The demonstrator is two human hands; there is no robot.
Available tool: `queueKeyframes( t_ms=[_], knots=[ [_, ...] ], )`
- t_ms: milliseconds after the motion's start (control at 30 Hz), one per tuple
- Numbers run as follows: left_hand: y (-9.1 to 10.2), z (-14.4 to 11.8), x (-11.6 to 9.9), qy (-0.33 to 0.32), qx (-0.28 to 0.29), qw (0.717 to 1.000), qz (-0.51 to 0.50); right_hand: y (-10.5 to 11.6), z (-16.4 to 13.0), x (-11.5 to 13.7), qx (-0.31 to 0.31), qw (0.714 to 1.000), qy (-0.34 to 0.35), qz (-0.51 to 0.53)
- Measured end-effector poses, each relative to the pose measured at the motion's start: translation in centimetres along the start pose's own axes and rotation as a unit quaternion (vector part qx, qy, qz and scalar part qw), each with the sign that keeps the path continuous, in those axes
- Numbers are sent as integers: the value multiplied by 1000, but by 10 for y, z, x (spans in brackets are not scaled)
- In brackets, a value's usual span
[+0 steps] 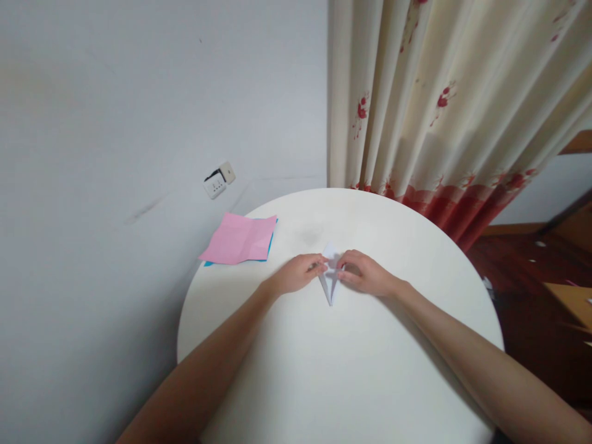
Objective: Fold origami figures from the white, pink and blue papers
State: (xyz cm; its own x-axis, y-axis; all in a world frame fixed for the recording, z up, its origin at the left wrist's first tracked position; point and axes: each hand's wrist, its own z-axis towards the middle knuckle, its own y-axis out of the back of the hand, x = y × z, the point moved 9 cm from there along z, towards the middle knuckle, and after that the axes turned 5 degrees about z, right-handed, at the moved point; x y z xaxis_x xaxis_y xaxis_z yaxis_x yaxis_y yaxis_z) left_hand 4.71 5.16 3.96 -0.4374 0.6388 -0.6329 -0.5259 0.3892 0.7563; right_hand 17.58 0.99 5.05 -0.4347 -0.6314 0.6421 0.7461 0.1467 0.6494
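Note:
A small folded sheet of white paper (330,285), shaped like a narrow kite, lies on the round white table (342,370) with one sharp point toward me. My left hand (303,272) pinches its left edge between thumb and fingers. On the opposite side my right hand (363,272) has curled fingers and thumb closed on the right edge. The fingertips cover part of the paper's middle, while its pale upper tip shows between the hands.
Pink paper (240,239) with crease lines lies over blue paper (208,264) at the table's left edge, partly overhanging. Behind stands a white wall with a socket (215,185). A cream and red curtain (416,111) hangs at the back right, close to the table.

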Motion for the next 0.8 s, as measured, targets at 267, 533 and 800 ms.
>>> queueKeyframes(
  t_ms=[267, 533, 800],
  knots=[
    [3, -5, 11, 2, 48, 999, -3, 0, -4, 0, 42, 999, 4, -30],
    [-2, -6, 22, -23, 94, 995, -3, -5, -5, -7, 60, 997, 14, -45],
    [-2, -7, 16, -18, 109, 994, 10, -3, -6, -3, 69, 997, 16, -21]
  ],
)
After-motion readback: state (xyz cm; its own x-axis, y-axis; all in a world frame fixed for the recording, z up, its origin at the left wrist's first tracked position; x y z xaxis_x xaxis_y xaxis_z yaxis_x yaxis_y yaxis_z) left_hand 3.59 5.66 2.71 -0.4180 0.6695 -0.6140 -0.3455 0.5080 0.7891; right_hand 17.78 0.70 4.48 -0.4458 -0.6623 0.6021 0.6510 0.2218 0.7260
